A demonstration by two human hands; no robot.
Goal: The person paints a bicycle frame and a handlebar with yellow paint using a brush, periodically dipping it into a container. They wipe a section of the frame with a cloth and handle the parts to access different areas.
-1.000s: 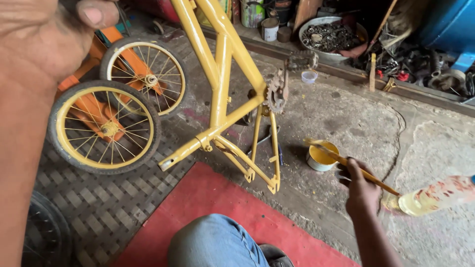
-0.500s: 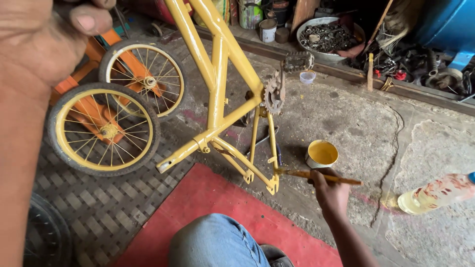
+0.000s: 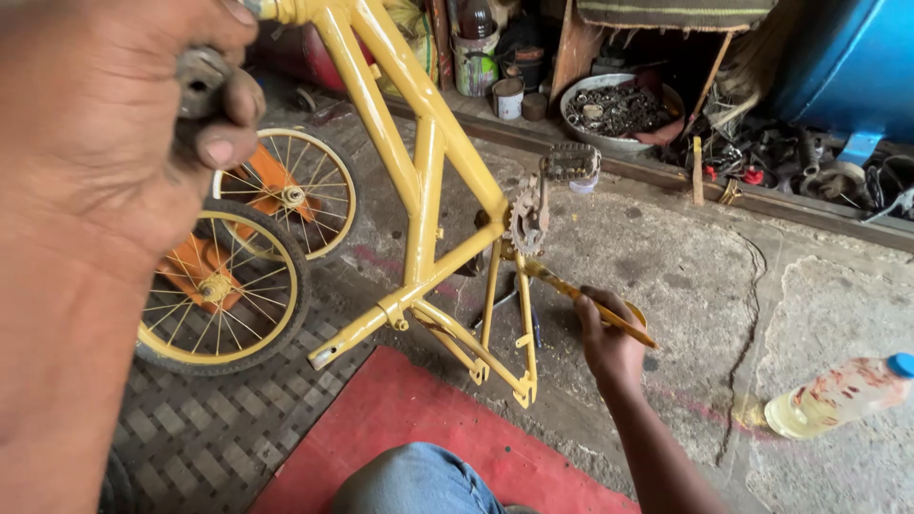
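A yellow bicycle frame (image 3: 419,171) stands tilted on the floor, with its rusty chainring and pedal (image 3: 547,190) facing right. My left hand (image 3: 124,124) is raised close to the camera at the top left, gripping the frame's upper end. My right hand (image 3: 609,338) holds a thin yellow-stained paintbrush (image 3: 595,305), whose tip touches the frame just below the chainring. The paint tin is mostly hidden behind my right hand.
Two small yellow-rimmed wheels (image 3: 224,300) lie at the left on a woven mat. A red mat (image 3: 428,428) lies under my knee (image 3: 409,481). A plastic bottle (image 3: 838,395) of yellowish liquid lies at the right. A bowl of metal parts (image 3: 614,109) and tools line the back ledge.
My right hand has carried the brush from the paint tin leftward and up to the frame near the chainring. The view has shifted closer to the frame.
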